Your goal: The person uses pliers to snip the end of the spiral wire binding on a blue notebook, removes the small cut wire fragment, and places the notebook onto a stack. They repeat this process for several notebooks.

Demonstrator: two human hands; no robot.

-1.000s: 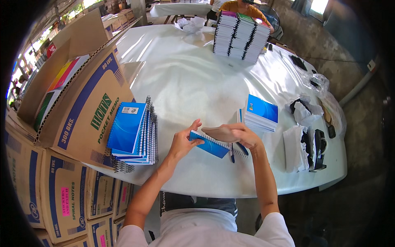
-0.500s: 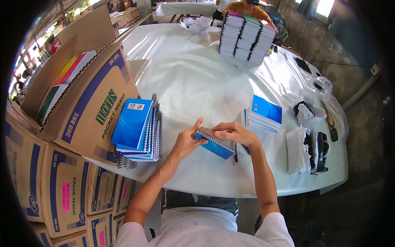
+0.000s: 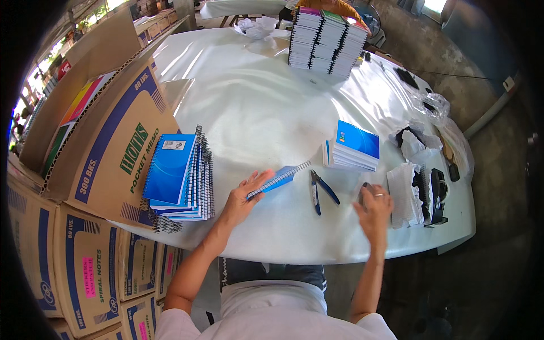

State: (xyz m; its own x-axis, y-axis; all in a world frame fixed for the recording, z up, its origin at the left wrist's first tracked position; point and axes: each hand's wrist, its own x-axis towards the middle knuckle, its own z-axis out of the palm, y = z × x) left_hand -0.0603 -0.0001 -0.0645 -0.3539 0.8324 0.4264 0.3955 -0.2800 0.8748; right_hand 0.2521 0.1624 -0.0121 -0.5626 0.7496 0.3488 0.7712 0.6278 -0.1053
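My left hand [image 3: 243, 198] is closed on a small blue notebook [image 3: 277, 180], held tilted above the table, with a spiral coil along its upper edge. The coil's end sticks out past the cover on the right. My right hand [image 3: 374, 209] is off the notebook, its fingers bent and apart, low over the table beside a white paper bundle [image 3: 403, 195]. Between the hands lies a pair of dark-handled pliers [image 3: 323, 190]. Spiral-bound blue notebooks [image 3: 173, 170] are piled on the left. Blue-covered booklets [image 3: 357, 141] are stacked on the right.
Left of me stands an open carton [image 3: 122, 141] with colourful books, above more stacked cartons [image 3: 88, 266]. A black device [image 3: 439, 195] and plastic wrapping [image 3: 447, 127] lie at the right edge. Tall stacks of bound notebooks [image 3: 326, 42] stand far back, before a person in orange.
My right hand has left the notebook and moved right, and the pliers now lie on the table. My left hand has turned the notebook so its coil points up and right.
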